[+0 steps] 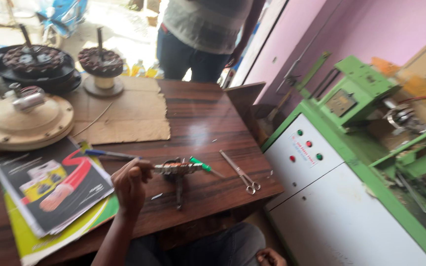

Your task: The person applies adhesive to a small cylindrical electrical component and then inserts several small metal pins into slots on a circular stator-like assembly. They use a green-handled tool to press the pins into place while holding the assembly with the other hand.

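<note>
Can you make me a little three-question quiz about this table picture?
1. True or false: the scissors are in the person's left hand.
2. What lies on the stack of booklets side of the left hand: A) a blue pen, B) a cup, C) a phone?
3. Where is the right hand: on the table or down below its edge?

Key
1. False. They lie on the table, apart from the hand, which holds a small metal part.
2. A.
3. Down below the edge, near the lap.
</note>
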A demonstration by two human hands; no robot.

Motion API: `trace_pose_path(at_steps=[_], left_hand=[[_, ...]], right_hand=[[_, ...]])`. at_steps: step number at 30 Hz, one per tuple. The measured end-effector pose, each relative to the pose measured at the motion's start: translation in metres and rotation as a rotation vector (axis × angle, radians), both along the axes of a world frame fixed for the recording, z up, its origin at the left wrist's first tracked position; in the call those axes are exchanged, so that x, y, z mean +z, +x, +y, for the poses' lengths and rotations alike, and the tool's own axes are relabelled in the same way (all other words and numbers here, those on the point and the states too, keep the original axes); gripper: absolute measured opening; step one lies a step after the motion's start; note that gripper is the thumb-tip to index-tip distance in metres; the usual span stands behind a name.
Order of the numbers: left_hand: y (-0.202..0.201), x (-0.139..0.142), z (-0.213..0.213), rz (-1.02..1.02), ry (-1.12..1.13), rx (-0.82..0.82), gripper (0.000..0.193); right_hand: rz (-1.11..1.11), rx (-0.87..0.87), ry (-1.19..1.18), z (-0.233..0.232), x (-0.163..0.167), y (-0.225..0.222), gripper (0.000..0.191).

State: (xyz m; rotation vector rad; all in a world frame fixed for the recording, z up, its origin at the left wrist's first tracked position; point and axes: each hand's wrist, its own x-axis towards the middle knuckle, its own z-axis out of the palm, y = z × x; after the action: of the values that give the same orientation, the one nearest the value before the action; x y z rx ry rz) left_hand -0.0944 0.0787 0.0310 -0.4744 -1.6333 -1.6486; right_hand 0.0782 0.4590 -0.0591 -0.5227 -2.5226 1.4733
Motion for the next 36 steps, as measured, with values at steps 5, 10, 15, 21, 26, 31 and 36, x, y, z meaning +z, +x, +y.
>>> trace_pose_path(at_steps=[5, 10, 15, 21, 26, 31, 36], left_hand=[[0.001, 0.001, -0.001, -0.012, -0.073, 0.031, 0.073], [-0.003, -0.001, -0.003, -0.008, -0.141, 0.075, 0.077], [0.0, 0.002, -0.003, -0.022, -0.183, 0.128, 0.08], [0.0, 0.016, -0.002, -0.037, -0.17, 0.135, 0.077], [-0.002, 0.012, 0.001, -0.043, -0.164, 0.133, 0.071], [-0.009, 0.016, -0.008, 0.014, 0.055, -0.029, 0.057], [-0.004, 0.012, -0.013, 0.001, -0.042, 0.056, 0.057]], right_hand=[[-0.019, 0.038, 0.108, 0.001, 0.003, 0.008, 0.02], [0.066, 0.092, 0.151, 0.014, -0.025, -0.006, 0.028], [0.047, 0.13, 0.074, 0.024, -0.04, -0.002, 0.031], [-0.127, 0.08, 0.094, 0.02, -0.039, 0.01, 0.03], [-0.035, 0.163, 0.151, 0.03, -0.037, 0.028, 0.03], [-0.089, 0.153, 0.041, 0.01, -0.04, 0.019, 0.034], [-0.05, 0.117, -0.01, 0.013, -0.037, 0.028, 0.037]])
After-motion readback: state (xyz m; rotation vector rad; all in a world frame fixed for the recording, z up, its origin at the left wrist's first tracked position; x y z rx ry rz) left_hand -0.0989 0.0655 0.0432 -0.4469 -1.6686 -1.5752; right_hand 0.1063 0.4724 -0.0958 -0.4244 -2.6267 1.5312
